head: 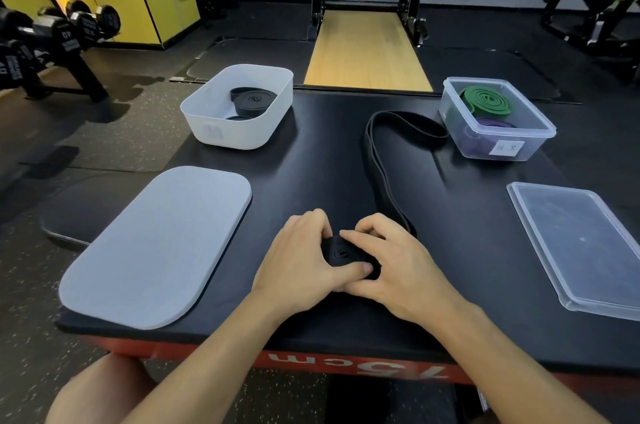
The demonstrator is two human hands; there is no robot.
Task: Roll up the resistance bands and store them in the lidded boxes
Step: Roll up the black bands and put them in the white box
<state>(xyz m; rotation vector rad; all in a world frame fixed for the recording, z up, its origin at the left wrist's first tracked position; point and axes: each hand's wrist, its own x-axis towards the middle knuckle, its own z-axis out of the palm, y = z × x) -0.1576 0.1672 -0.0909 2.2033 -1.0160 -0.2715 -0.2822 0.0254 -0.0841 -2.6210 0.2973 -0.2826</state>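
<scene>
Two hands are held together near the front edge of the tabletop (311,181), both clamped on the coiled end of the black band (341,253); the left hand (304,257) is curled round the coil from the left, its thumb pressed along the near side; the right hand (394,271) is arched over it from the right, fingertips laid on top; both forearms are angled inward. The unrolled length is stretched away to a loop just beside the clear box (498,144), where a green band (486,101) and a purple band (495,125) are stored; a second black band (254,101) is coiled in the white box (221,132); the white lid (156,247) and the clear lid (581,243) are laid flat, left and right.
</scene>
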